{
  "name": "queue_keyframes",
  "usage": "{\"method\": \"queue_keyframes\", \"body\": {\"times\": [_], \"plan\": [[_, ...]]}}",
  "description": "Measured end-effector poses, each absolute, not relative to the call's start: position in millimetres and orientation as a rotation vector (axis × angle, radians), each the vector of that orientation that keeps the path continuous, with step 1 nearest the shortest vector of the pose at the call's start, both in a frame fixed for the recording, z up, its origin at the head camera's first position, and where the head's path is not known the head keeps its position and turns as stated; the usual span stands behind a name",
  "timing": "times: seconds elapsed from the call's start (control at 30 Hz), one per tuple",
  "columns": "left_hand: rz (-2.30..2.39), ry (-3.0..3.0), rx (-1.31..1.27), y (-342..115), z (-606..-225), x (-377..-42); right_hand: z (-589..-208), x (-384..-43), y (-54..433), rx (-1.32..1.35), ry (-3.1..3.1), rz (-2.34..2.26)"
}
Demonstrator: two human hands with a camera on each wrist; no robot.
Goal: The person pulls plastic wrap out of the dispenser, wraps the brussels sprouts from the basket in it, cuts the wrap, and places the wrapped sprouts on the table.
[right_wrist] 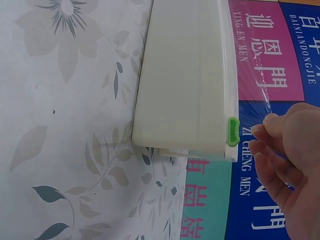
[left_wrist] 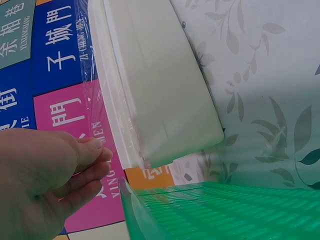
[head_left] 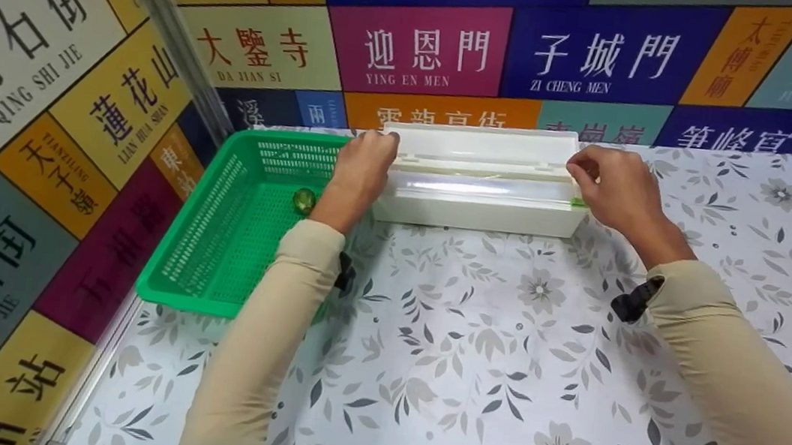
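Observation:
A long white cling film dispenser box (head_left: 476, 213) stands on the table with its lid raised at the back. Clear cling film (right_wrist: 260, 85) stretches up from its top edge. Thumb and fingertips of my right hand (head_left: 619, 189) pinch one corner of the film, above the box's right end. At the other end my left hand (head_left: 360, 173) pinches the film's opposite corner between thumb and forefinger. A small green slider (right_wrist: 233, 131) sits at the box's right end, just below the right fingers.
Left of the box is a green plastic basket (head_left: 158, 284), partly behind my left forearm. One small round green item (head_left: 304, 201) lies inside it. A flower-patterned cloth (head_left: 467, 382) covers the table, and panels with large lettering (head_left: 417, 51) rise behind and to the left.

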State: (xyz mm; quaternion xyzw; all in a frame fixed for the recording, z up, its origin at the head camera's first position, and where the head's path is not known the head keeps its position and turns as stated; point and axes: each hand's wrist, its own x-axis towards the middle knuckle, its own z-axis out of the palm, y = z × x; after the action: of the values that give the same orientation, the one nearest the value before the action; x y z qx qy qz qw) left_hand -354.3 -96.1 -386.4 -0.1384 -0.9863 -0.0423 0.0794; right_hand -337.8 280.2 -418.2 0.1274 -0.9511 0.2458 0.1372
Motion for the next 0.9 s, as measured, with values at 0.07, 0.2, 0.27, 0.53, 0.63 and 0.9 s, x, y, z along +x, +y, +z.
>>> {"method": "queue_keyframes", "body": {"times": [0.07, 0.2, 0.27, 0.53, 0.63, 0.9], "plan": [[-0.120, -2.944, -0.405, -95.6, -385.2, -353.8, -416.7, -337.6, 280.3, 0.364, -2.756, 0.710], [-0.093, -2.926, -0.399, -95.4, -383.5, -353.5, -412.9, -335.6, 279.9, 0.352, -2.760, 0.711], [-0.072, -2.922, -0.398, -95.2, -383.2, -353.3, -411.7, -334.7, 279.8, 0.346, -2.760, 0.713], [-0.004, -2.923, -0.397, -94.1, -380.8, -352.8, -408.0, -332.1, 281.0, 0.325, -2.751, 0.711], [-0.027, -2.902, -0.406, -94.4, -379.0, -353.0, -406.9, -331.2, 281.8, 0.327, -2.731, 0.708], [-0.167, -2.904, -0.397, -99.7, -375.4, -349.9, -406.1, -328.4, 281.9, 0.333, -2.673, 0.735]]}}
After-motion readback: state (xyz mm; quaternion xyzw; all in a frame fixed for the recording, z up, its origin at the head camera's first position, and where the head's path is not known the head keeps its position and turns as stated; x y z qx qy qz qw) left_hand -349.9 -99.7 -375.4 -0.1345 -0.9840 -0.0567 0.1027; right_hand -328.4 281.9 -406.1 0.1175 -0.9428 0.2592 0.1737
